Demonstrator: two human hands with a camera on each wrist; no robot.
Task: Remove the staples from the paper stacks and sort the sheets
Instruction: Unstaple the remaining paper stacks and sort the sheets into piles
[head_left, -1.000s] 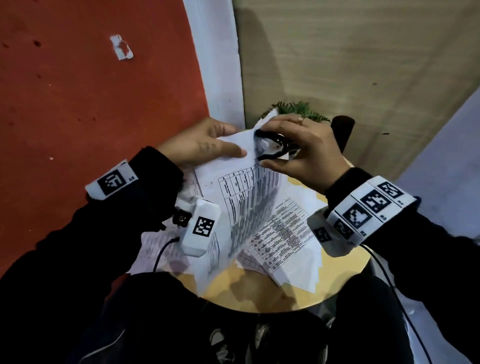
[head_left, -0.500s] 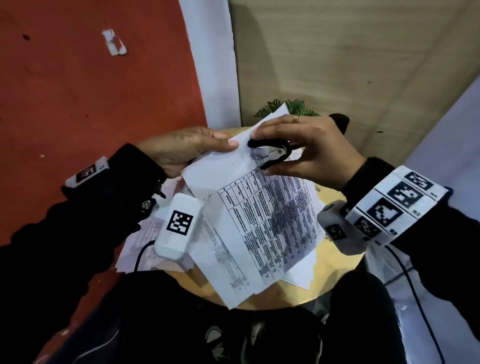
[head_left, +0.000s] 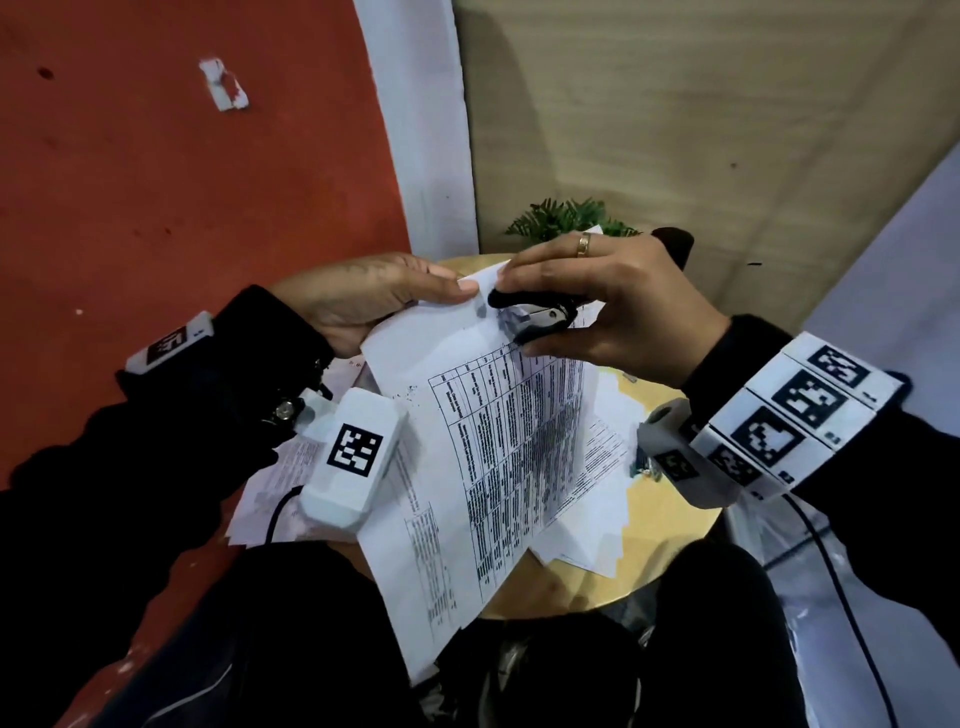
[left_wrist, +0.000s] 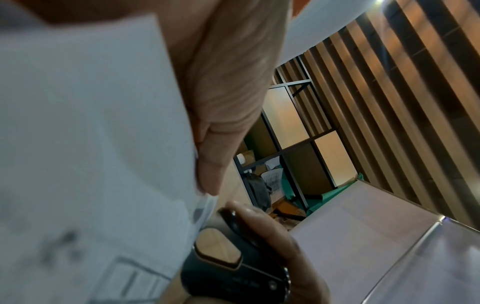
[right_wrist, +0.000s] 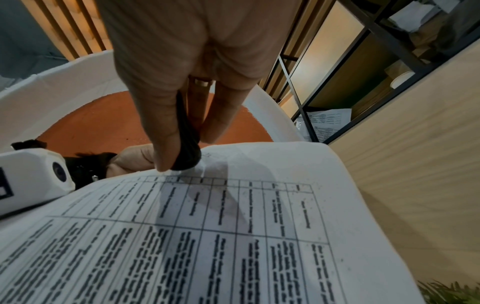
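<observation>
Staple remover (head_left: 535, 317) now lower on paper stack (head_left: 498, 447)

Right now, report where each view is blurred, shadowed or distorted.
Head view: dim, wide-angle bending of the walls, print on the paper stack legible as rows only. Left wrist view: paper and left hand close and blurred. Right wrist view: right hand casts finger shadows across the table print; staple remover dark.

The room is dim, and the black sleeves (head_left: 130, 519) look almost all dark. The right hand (right_wrist: 182, 61) throws soft grey shadows on the paper (right_wrist: 233, 226). Up close, the left wrist picture is blurry. Straight lines bend near the edges.
</observation>
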